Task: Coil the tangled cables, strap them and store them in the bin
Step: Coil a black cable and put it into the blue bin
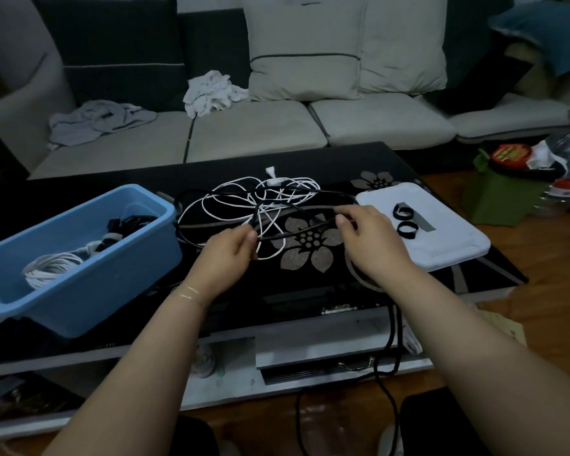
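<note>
A tangle of white cable (241,199) and black cable (297,230) lies on the black glass table (441,179). My left hand (226,256) pinches the black cable near the tangle's front. To its right, my right hand (369,243) pinches the same black cable, so a short stretch spans between the hands. More of the black cable hangs off the table's front edge to the floor. The blue bin (89,291) at the left holds a coiled white cable (51,266) and dark strapped cables (125,223). Two black straps (405,220) lie on a white lid (441,251) at the right.
A grey sofa (260,126) with cushions and crumpled clothes stands behind the table. A green bag (500,195) and bottles sit on the wooden floor at the right. The bin overhangs the table's front left edge.
</note>
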Demonstrator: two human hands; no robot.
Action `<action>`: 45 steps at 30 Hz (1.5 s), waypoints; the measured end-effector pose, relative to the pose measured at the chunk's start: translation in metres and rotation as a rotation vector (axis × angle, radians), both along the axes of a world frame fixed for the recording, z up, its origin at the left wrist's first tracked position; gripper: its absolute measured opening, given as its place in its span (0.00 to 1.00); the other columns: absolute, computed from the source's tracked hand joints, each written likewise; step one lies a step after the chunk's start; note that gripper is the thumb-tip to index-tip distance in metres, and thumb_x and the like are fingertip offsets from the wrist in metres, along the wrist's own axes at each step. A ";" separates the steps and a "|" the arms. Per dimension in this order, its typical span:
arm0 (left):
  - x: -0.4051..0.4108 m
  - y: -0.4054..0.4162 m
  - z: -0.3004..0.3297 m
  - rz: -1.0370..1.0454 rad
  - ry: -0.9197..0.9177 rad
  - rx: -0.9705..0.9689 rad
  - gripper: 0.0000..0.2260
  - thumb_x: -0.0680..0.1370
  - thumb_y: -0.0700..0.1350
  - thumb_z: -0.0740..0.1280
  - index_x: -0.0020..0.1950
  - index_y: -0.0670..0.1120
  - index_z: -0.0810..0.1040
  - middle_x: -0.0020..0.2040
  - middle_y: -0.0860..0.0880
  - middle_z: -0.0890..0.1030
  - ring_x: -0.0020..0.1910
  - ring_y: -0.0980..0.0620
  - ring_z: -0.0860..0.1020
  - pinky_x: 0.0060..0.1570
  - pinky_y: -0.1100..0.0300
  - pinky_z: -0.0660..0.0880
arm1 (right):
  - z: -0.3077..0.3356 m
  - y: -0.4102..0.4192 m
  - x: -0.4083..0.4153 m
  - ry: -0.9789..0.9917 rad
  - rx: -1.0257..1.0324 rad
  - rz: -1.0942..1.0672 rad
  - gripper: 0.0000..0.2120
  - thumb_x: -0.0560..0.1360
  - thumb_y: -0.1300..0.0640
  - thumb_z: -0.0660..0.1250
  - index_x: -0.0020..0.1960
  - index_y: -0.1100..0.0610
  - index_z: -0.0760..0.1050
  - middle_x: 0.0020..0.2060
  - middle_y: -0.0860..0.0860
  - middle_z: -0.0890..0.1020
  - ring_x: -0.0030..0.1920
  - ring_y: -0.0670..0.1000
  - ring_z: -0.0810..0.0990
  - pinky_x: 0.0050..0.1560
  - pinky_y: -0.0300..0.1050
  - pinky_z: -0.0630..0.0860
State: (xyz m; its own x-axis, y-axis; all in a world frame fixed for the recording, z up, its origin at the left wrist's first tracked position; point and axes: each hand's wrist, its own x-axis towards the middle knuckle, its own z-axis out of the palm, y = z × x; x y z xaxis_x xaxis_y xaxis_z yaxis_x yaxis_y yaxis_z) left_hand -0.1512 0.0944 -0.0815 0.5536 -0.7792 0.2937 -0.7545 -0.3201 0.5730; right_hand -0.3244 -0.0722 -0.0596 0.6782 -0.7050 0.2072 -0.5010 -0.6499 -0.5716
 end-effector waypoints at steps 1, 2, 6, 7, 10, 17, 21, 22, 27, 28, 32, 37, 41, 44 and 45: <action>-0.004 0.002 0.005 -0.008 0.103 -0.101 0.14 0.83 0.47 0.56 0.40 0.43 0.72 0.35 0.48 0.77 0.37 0.51 0.74 0.42 0.58 0.70 | 0.001 0.003 0.000 0.040 -0.033 0.023 0.17 0.81 0.46 0.54 0.65 0.49 0.73 0.61 0.51 0.77 0.63 0.55 0.71 0.63 0.53 0.68; -0.008 0.003 0.010 -0.020 0.182 -0.196 0.15 0.83 0.47 0.56 0.38 0.42 0.70 0.33 0.49 0.75 0.32 0.54 0.71 0.37 0.60 0.69 | 0.002 0.006 0.001 0.057 -0.034 0.067 0.19 0.81 0.43 0.54 0.64 0.50 0.74 0.58 0.51 0.78 0.61 0.54 0.73 0.62 0.53 0.68; -0.018 0.003 0.025 -0.033 0.310 -0.418 0.15 0.83 0.47 0.56 0.37 0.46 0.71 0.28 0.58 0.71 0.28 0.61 0.67 0.31 0.66 0.65 | 0.004 0.033 0.005 -0.176 0.130 0.340 0.15 0.80 0.44 0.58 0.59 0.51 0.75 0.51 0.46 0.81 0.51 0.47 0.78 0.52 0.48 0.74; -0.020 0.003 0.027 -0.025 0.355 -0.458 0.15 0.83 0.46 0.56 0.38 0.46 0.72 0.28 0.58 0.72 0.29 0.62 0.67 0.31 0.66 0.65 | 0.004 0.040 0.007 -0.246 0.097 0.382 0.12 0.80 0.46 0.59 0.56 0.52 0.75 0.47 0.46 0.81 0.47 0.46 0.78 0.49 0.49 0.75; -0.022 0.004 0.036 -0.053 0.557 -0.489 0.17 0.82 0.52 0.56 0.40 0.44 0.75 0.27 0.56 0.70 0.27 0.59 0.65 0.29 0.64 0.63 | 0.004 0.049 0.012 -0.470 0.072 0.379 0.10 0.80 0.47 0.58 0.45 0.50 0.73 0.34 0.46 0.77 0.37 0.46 0.75 0.40 0.50 0.72; -0.020 0.004 0.042 -0.415 1.250 -0.327 0.21 0.79 0.55 0.53 0.42 0.43 0.79 0.21 0.55 0.58 0.21 0.60 0.55 0.22 0.67 0.51 | 0.008 0.040 0.022 -0.654 0.301 0.140 0.12 0.82 0.51 0.57 0.42 0.52 0.73 0.28 0.37 0.75 0.32 0.38 0.71 0.36 0.34 0.66; -0.027 0.004 0.041 -0.498 1.456 -0.335 0.22 0.78 0.54 0.54 0.51 0.44 0.84 0.21 0.55 0.60 0.23 0.59 0.50 0.22 0.68 0.50 | 0.001 0.035 0.029 -0.583 0.396 0.074 0.11 0.81 0.49 0.57 0.45 0.54 0.71 0.30 0.43 0.71 0.32 0.43 0.69 0.36 0.41 0.66; -0.029 0.004 0.041 -0.522 1.467 -0.361 0.21 0.78 0.54 0.55 0.52 0.44 0.84 0.23 0.55 0.65 0.23 0.58 0.51 0.21 0.68 0.52 | -0.001 0.034 0.030 -0.535 0.396 0.080 0.13 0.82 0.49 0.56 0.43 0.54 0.71 0.30 0.44 0.71 0.31 0.44 0.68 0.35 0.41 0.65; -0.035 -0.001 0.042 -0.529 1.465 -0.526 0.19 0.77 0.49 0.57 0.58 0.41 0.80 0.37 0.54 0.80 0.23 0.60 0.59 0.22 0.71 0.55 | -0.011 0.041 0.037 -0.211 0.302 0.159 0.13 0.82 0.50 0.54 0.43 0.53 0.71 0.35 0.47 0.75 0.41 0.50 0.74 0.38 0.41 0.66; -0.037 -0.002 0.044 -0.497 1.436 -0.559 0.19 0.78 0.48 0.56 0.61 0.39 0.77 0.38 0.54 0.81 0.22 0.61 0.61 0.22 0.72 0.56 | -0.012 0.044 0.037 -0.142 0.276 0.184 0.12 0.82 0.51 0.54 0.46 0.53 0.72 0.39 0.49 0.78 0.45 0.52 0.76 0.40 0.42 0.67; -0.042 -0.006 0.047 -0.373 1.309 -0.666 0.16 0.82 0.46 0.52 0.63 0.40 0.71 0.44 0.52 0.85 0.25 0.60 0.70 0.25 0.70 0.67 | -0.014 0.070 0.036 0.096 0.330 0.353 0.15 0.82 0.57 0.55 0.68 0.53 0.62 0.47 0.57 0.78 0.38 0.53 0.78 0.37 0.44 0.74; -0.042 -0.007 0.040 -0.329 1.082 -0.635 0.14 0.84 0.44 0.51 0.65 0.42 0.71 0.50 0.48 0.85 0.52 0.50 0.83 0.53 0.57 0.79 | -0.012 0.091 0.033 0.127 0.697 0.522 0.21 0.82 0.60 0.55 0.72 0.55 0.51 0.49 0.57 0.74 0.27 0.49 0.73 0.23 0.40 0.74; -0.047 -0.006 0.035 -0.316 0.871 -0.523 0.15 0.80 0.49 0.56 0.61 0.49 0.78 0.69 0.50 0.74 0.64 0.51 0.76 0.65 0.49 0.72 | -0.007 0.078 0.023 0.222 0.989 0.626 0.36 0.81 0.61 0.59 0.74 0.37 0.40 0.44 0.58 0.76 0.29 0.49 0.76 0.31 0.44 0.79; -0.043 -0.009 0.030 -0.232 0.734 -0.526 0.16 0.81 0.47 0.59 0.68 0.53 0.70 0.67 0.57 0.75 0.68 0.55 0.72 0.69 0.46 0.67 | -0.009 0.078 0.023 0.284 0.899 0.660 0.33 0.81 0.63 0.58 0.76 0.44 0.45 0.39 0.56 0.77 0.32 0.50 0.78 0.35 0.41 0.78; -0.042 -0.009 0.029 -0.213 0.665 -0.518 0.14 0.81 0.46 0.60 0.66 0.55 0.72 0.68 0.59 0.73 0.69 0.56 0.70 0.70 0.46 0.66 | -0.011 0.080 0.024 0.290 0.849 0.654 0.27 0.81 0.63 0.58 0.75 0.51 0.51 0.38 0.55 0.77 0.33 0.49 0.78 0.37 0.40 0.78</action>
